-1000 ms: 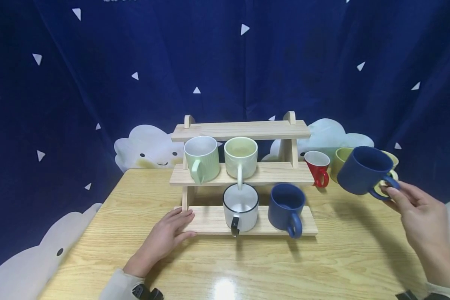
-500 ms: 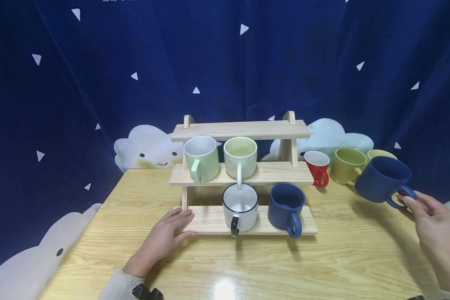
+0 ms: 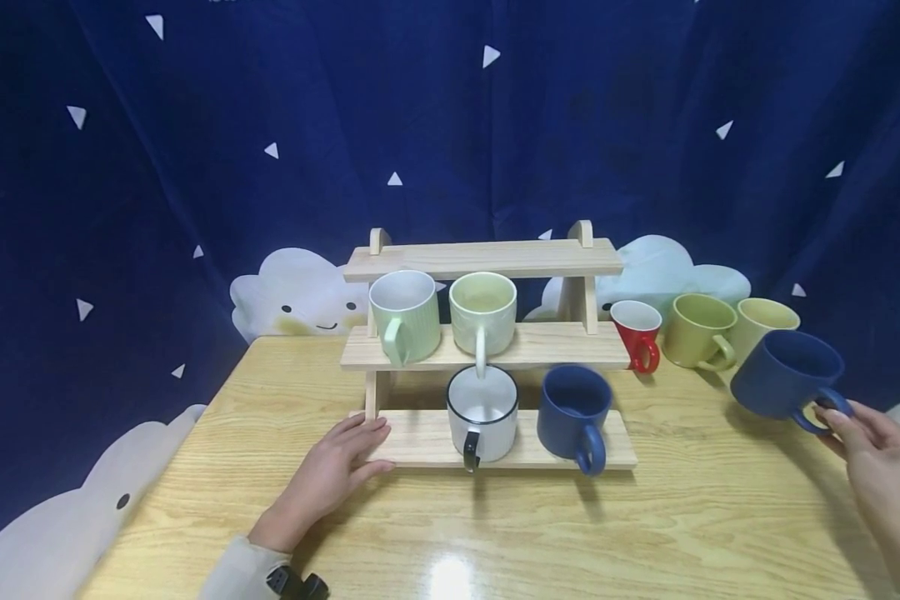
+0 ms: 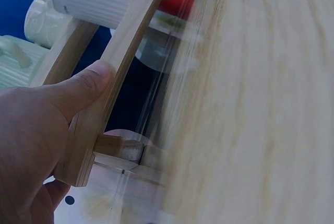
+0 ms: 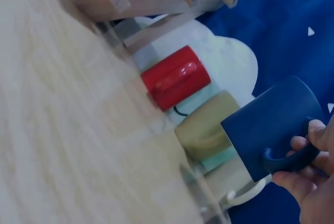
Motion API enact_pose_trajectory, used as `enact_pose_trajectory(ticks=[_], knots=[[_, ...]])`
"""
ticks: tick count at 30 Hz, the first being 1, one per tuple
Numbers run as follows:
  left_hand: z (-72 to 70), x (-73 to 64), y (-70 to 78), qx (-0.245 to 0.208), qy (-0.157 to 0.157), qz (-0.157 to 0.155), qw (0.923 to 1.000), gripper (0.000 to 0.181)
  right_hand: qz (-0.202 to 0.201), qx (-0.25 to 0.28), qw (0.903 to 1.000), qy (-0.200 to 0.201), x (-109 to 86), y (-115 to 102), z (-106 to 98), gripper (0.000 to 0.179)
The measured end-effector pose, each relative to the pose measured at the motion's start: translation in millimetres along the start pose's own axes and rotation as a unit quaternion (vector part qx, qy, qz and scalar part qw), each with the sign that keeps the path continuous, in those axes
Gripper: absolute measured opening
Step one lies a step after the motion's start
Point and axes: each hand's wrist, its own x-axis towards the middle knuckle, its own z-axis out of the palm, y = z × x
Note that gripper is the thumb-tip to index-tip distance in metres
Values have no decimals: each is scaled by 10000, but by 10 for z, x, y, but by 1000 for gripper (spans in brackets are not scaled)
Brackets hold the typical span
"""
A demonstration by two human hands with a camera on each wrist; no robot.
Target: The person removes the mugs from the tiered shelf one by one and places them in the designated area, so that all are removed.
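Note:
My right hand (image 3: 888,471) holds a dark blue mug (image 3: 783,375) by its handle, slightly tilted above the table at the right; the right wrist view shows fingers and thumb around the mug's handle (image 5: 295,158). At the left end of a wooden tiered rack (image 3: 487,260), my left hand (image 3: 330,475) grips the lowest board (image 4: 112,78), thumb on its front and fingers around the end. On that board stand a white black-rimmed mug (image 3: 483,417) and another dark blue mug (image 3: 573,417). The middle board bears a pale green mug (image 3: 412,317) and a cream mug (image 3: 487,312).
Right of the rack, a red mug (image 3: 633,333), an olive-yellow mug (image 3: 697,329) and a pale yellow mug (image 3: 765,321) stand in a row on the wooden table (image 3: 495,533). The held mug partly covers the pale yellow one. A navy curtain (image 3: 450,108) hangs behind.
My right hand has moved right and lower with the blue mug, uncovering the olive-yellow mug and more of the pale yellow one. The left hand stays on the rack.

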Motion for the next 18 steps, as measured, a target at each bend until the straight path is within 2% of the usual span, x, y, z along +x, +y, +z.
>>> enact_pose_trajectory(ticks=[4,7,12,18], knots=[[0,21,5,25,6,6,10000,56,-45,-317,9994,103,-19,75,-89,23],[-3,40,7,23,37,43,10000,55,-99,-290,9994,140,-16,127,-151,22],[-7,56,3,68,104,109,9999,55,-230,322,9992,88,21,178,-218,22],[-5,59,3,65,101,93,9999,55,-339,536,9979,137,53,215,-276,22]])
